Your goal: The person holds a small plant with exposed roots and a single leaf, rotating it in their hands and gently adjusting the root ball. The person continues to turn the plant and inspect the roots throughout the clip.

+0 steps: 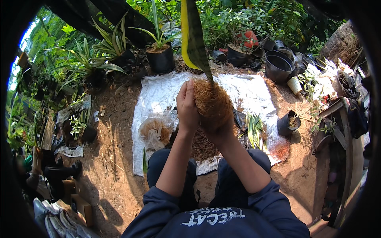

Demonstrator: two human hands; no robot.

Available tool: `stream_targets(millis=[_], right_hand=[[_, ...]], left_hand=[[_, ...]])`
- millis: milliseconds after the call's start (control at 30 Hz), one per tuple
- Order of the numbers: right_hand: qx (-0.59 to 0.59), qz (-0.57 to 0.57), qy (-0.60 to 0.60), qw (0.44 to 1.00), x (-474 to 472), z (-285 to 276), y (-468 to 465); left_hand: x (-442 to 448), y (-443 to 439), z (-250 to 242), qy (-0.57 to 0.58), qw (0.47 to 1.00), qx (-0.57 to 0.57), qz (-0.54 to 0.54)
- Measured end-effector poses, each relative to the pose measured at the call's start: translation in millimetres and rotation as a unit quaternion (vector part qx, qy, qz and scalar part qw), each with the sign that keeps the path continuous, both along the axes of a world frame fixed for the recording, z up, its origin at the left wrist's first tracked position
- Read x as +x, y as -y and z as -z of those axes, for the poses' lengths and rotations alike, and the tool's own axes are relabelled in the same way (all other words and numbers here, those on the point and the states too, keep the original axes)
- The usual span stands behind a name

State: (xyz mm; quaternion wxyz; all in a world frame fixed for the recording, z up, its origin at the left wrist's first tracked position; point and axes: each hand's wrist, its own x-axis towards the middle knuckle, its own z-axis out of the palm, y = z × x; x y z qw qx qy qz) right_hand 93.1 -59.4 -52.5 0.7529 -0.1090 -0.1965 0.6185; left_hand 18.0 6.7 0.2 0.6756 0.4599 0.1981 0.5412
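Note:
Between my two hands I hold a ball of brown coconut fibre point(212, 102), raised above a white woven sheet point(160, 86). A tall snake plant leaf point(198, 38), dark green with a broad yellow edge, rises out of its top. My left hand point(188, 107) presses on the ball's left side, thumb uppermost. From below and the right, my right hand point(218, 131) supports it, its fingers mostly hidden by the fibre. Beneath my forearms lies a heap of loose brown fibre point(204, 145). A clear plastic bag point(154, 134) with fibre in it rests left of my left hand.
On the sheet's right lies a bundle of variegated leaves point(254, 129). A small black pot point(288, 123) stands beside the sheet. Potted plants point(160, 56) and an empty black pot point(279, 66) line the back. A wooden frame point(342, 128) is at right; another person's legs point(61, 172) show left.

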Motion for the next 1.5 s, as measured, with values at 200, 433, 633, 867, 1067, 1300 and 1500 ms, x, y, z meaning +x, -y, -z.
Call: stream_targets(millis=[200, 433, 633, 867, 1067, 1300, 1500], right_hand=[[-0.085, -0.025, -0.016, 0.996, 5, -7, 1], [-0.038, -0.106, 0.081, 0.990, 17, -12, 1], [-0.118, -0.214, -0.044, 0.969, 28, -4, 11], [-0.174, -0.203, -0.040, 0.963, 27, -17, 12], [-0.305, -0.162, 0.082, 0.935, 23, -36, 20], [-0.169, 0.166, 0.395, 0.888, 42, -47, 10], [0.003, 0.250, 0.521, 0.816, 20, -57, 17]], left_hand=[[-2, -3, 0, -0.041, 0.998, 0.053, 0.015], [-16, -5, 7, -0.061, 0.988, 0.066, 0.128], [-25, 4, 4, -0.085, 0.986, 0.022, 0.141], [-20, -1, 2, -0.078, 0.988, 0.079, 0.105], [-26, -11, 14, -0.192, 0.967, 0.161, -0.052], [-30, -12, 10, -0.009, 0.997, -0.055, 0.053], [-21, -7, 5, -0.039, 0.996, -0.034, 0.068]])
